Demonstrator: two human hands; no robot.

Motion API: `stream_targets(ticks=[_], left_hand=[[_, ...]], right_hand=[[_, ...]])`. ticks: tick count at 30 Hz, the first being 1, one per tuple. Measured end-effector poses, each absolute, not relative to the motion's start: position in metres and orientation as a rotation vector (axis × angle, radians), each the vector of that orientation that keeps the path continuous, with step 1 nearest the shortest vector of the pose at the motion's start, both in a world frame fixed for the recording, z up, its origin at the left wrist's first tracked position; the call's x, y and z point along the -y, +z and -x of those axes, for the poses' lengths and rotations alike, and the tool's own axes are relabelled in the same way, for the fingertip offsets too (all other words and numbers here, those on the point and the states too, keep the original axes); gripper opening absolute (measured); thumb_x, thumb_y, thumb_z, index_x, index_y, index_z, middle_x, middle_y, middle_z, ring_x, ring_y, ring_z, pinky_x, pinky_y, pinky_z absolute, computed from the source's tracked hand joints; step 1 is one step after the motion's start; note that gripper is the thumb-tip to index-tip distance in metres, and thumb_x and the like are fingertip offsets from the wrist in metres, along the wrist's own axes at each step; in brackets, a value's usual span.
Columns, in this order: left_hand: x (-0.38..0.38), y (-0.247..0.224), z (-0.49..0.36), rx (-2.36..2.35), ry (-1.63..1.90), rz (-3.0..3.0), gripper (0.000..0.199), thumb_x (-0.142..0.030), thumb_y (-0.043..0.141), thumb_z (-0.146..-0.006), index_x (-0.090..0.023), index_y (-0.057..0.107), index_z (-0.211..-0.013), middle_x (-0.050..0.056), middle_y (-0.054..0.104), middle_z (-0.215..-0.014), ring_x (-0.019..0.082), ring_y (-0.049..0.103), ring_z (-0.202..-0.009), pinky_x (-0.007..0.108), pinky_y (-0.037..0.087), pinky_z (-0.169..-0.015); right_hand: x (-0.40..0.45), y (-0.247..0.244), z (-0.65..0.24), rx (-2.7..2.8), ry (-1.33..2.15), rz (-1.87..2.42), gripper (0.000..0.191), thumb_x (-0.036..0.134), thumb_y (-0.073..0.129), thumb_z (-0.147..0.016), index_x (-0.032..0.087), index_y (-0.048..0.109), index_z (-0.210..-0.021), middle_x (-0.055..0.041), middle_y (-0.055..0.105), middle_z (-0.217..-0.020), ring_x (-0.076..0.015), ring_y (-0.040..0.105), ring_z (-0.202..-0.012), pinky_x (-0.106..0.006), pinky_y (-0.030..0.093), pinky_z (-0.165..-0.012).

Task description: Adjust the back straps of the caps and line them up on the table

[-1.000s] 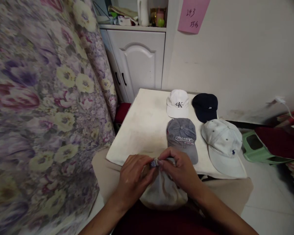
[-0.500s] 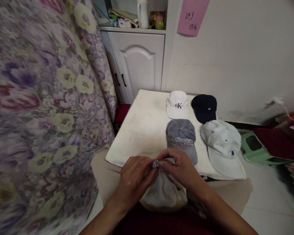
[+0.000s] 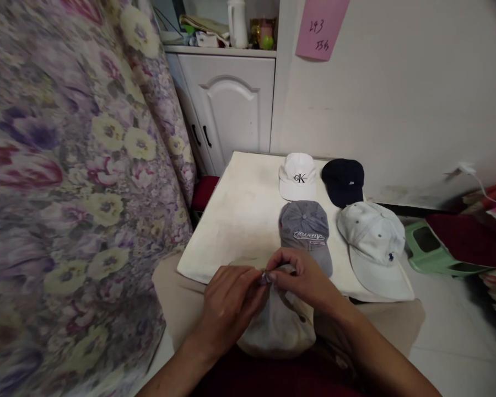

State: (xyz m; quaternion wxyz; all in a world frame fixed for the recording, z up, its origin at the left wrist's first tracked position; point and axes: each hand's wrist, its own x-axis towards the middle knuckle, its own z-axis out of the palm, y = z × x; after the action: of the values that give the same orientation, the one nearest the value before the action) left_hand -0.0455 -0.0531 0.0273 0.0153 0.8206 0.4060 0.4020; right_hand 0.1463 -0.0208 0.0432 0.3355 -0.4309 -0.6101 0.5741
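A beige cap (image 3: 279,333) rests in my lap at the near edge of the table, its rounded crown toward me. My left hand (image 3: 231,292) and my right hand (image 3: 303,278) meet at the edge of its opening. Both sets of fingertips pinch a small greyish piece there, perhaps the strap's end or buckle; my fingers partly cover it. Just beyond my right hand lies a grey cap (image 3: 303,220) with white lettering. Farther right is a pale grey-green cap (image 3: 374,237) with a small dark emblem.
A white cap (image 3: 297,176) and a navy cap (image 3: 343,182) lie at the back of the cream-covered table (image 3: 235,215). A floral curtain (image 3: 86,220) hangs at the left. To the right stands a green stool (image 3: 421,248); a white cabinet (image 3: 231,105) is behind.
The view has shifted very slightly. My fingers have moved a little over the small piece, which shows less now. Both hands keep their pinch on the beige cap.
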Motion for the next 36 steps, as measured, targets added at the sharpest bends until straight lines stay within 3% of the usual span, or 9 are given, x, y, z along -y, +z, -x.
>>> stream_targets(ticks=[15,30,36], left_hand=[[0.054,0.025,0.042,-1.298,1.274,-2.612,0.022,-0.011,0.07,-0.086,-0.018,0.061,-0.105,0.005,0.073,-0.088,0.018,0.067,-0.078,0.032,0.052,-0.073],[0.052,0.024,0.041,-1.266,1.237,-2.586,0.024,-0.011,0.069,-0.086,-0.018,0.061,-0.108,0.005,0.074,-0.092,0.018,0.069,-0.082,0.032,0.053,-0.076],[0.05,0.026,0.038,-1.311,1.279,-2.551,0.02,-0.014,0.067,-0.087,-0.02,0.062,-0.105,0.004,0.075,-0.09,0.018,0.07,-0.08,0.031,0.055,-0.075]], right_hand=[[0.016,0.044,-0.148,1.529,1.611,1.127,0.003,0.018,0.066,-0.081,0.018,0.066,-0.083,0.0011,0.067,-0.076,-0.0113,0.065,-0.061,-0.022,0.05,-0.058],[0.018,0.043,-0.151,1.637,1.489,1.035,0.01,0.011,0.055,-0.084,0.019,0.06,-0.087,0.0023,0.062,-0.074,-0.0118,0.058,-0.065,-0.022,0.045,-0.058],[0.023,0.034,-0.141,1.432,1.484,1.114,0.005,0.018,0.06,-0.082,0.019,0.06,-0.087,0.0041,0.059,-0.069,-0.0103,0.054,-0.056,-0.022,0.043,-0.053]])
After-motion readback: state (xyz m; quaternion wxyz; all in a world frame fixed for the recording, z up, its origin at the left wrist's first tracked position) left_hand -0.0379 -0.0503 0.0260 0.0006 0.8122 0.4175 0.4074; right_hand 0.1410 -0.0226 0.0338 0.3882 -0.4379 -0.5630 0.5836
